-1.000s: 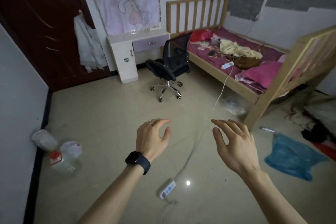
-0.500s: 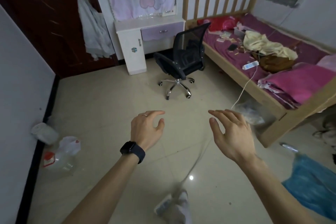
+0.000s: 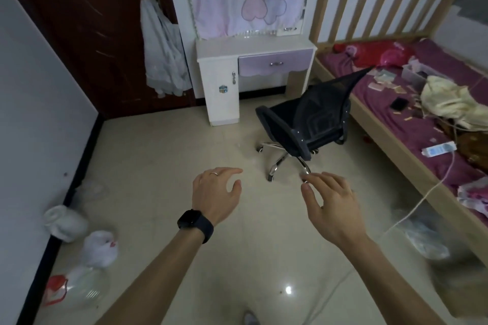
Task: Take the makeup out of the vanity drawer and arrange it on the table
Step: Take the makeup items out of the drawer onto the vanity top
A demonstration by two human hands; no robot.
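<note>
Head view shows the white vanity (image 3: 224, 87) and its lilac drawer (image 3: 274, 64) larger and closer than a second ago, so the person has been walking toward it across the tiled floor, with the black office chair (image 3: 311, 124) standing near its front. The left hand (image 3: 215, 198) and right hand (image 3: 332, 206) reach forward, fingers loose and holding nothing, well apart from the drawer. It is closed and no makeup shows, so the makeup is presumably inside and only the approach is under way.
</note>
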